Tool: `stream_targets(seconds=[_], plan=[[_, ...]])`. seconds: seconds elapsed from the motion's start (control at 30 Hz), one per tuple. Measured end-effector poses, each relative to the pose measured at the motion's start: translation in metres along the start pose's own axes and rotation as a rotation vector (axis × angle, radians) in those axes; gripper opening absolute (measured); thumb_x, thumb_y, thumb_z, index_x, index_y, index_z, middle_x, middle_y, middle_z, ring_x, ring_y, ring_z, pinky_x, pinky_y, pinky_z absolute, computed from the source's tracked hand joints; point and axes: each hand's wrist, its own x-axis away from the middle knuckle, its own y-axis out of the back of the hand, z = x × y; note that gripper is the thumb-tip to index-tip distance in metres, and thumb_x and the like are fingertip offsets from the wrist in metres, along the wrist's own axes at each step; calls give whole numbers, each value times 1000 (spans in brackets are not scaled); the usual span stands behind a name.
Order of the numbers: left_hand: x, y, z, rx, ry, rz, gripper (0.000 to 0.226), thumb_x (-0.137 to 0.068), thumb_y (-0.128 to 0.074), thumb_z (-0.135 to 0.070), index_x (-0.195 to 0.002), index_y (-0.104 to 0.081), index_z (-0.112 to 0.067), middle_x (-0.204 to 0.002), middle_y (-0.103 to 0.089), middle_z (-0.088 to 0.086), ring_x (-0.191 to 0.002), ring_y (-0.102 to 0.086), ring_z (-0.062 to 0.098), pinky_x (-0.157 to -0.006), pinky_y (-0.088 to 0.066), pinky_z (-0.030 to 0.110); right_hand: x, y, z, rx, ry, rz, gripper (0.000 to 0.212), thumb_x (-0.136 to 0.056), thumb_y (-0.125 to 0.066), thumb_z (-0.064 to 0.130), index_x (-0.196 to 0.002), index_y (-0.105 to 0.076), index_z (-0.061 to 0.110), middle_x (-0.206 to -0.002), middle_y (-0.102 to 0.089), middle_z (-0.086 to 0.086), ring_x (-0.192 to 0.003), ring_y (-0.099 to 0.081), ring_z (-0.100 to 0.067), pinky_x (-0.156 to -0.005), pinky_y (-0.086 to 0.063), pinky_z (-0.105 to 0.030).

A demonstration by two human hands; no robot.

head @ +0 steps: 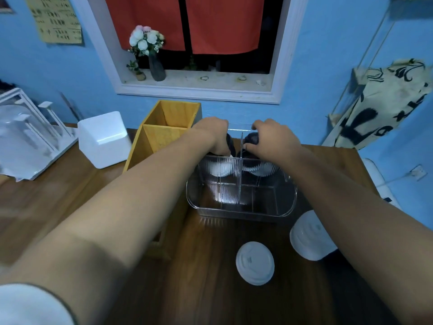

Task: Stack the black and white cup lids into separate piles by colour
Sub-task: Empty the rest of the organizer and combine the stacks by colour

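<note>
Over the wooden table (pixel 210 289), my arms reached into the clear divided box (pixel 243 208). My left hand (pixel 214 134) curled round a black lid (pixel 230 145). My right hand (pixel 273 137) apparently gripped a second black lid (pixel 251 138). A white lid (pixel 255 263) and another white lid (pixel 308 238) lay on the table nearer me.

Two white lids (pixel 255 263) lie flat on the table (pixel 210 289); black lids (pixel 251 138) (more white beneath) sit in the organiser (pixel 243 208).

Blue walls (pixel 304 55) surround a white-framed window (pixel 199 92) with red curtains (pixel 225 24); a vase (pixel 156 68) of white flowers stands on its sill (pixel 210 79), above a dark wooden counter (pixel 206 289)
</note>
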Motion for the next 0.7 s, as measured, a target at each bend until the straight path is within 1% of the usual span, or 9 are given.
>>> stream_targets(seconds=[0.03, 0.1, 0.2, 0.27, 0.37, 0.43, 0.57, 0.63, 0.7], plan=[[4, 3, 2, 12, 3, -46, 65, -75, -80, -56, -116, -52, -15, -105, -56, 7, -96, -53, 30, -75, -44, 35, 8, 5, -1, -33, -6, -44, 57, -87, -62, 57, -128, -52, 19, -121, -54, -10, -108, -57, -39, -89, -50, -46], [17, 11, 6, 51, 4, -133, 67, -72, -78, -58, -116, -54, -14, -109, -60, 9, -97, -56, 31, -75, -48, 36, 30, 16, 0, -102, -10, -133, 57, -87, -62, 56, -131, -50, 21, -125, -54, -7, -109, -57, -37, -90, -50, -44], [49, 25, 10, 89, -11, -224, 71, -71, -78, -58, -121, -55, -13, -110, -60, 12, -93, -53, 30, -76, -48, 37, 84, 24, 7, -222, 40, -256, 54, -87, -65, 56, -129, -52, 25, -121, -56, 1, -102, -58, -24, -85, -50, -37], [79, 31, 9, 107, -34, -276, 73, -70, -77, -59, -124, -54, -15, -112, -60, 9, -97, -56, 30, -80, -50, 38, 126, 16, 12, -306, 67, -259, 56, -86, -67, 56, -131, -51, 28, -122, -55, 4, -103, -55, -15, -82, -48, -29], [134, 27, -1, 137, -81, -315, 74, -69, -75, -63, -126, -53, -20, -111, -56, 3, -97, -58, 29, -82, -54, 42, 185, -12, 17, -343, 84, -174, 61, -84, -66, 60, -134, -45, 33, -133, -51, 5, -113, -53, -14, -86, -47, -25], [171, 12, -12, 147, -103, -274, 77, -69, -75, -64, -130, -51, -23, -114, -54, 1, -98, -59, 27, -82, -56, 42, 222, -30, 18, -362, 88, -128, 61, -83, -61, 64, -134, -47, 33, -134, -52, 8, -113, -54, -13, -86, -47, -24], [229, -47, -35, 171, -159, -108, 80, -70, -73, -62, -138, -47, -28, -124, -51, -2, -105, -60, 24, -82, -57, 39, 290, -64, 22, -385, 104, -19, 66, -83, -49, 73, -138, -44, 37, -137, -50, 11, -119, -50, -9, -95, -44, -23], [250, -84, -42, 192, -181, -32, 79, -69, -72, -59, -137, -47, -28, -125, -49, -1, -107, -59, 25, -83, -56, 40, 316, -82, 24, -368, 127, 13, 66, -83, -52, 74, -137, -44, 37, -137, -49, 13, -121, -48, -8, -97, -43, -23], [265, -116, -46, 179, -186, 9, 79, -70, -72, -57, -138, -46, -28, -123, -49, 0, -108, -56, 24, -84, -55, 40, 332, -98, 24, -332, 164, 4, 65, -84, -55, 71, -135, -50, 32, -134, -52, 11, -122, -49, -11, -97, -45, -25]])
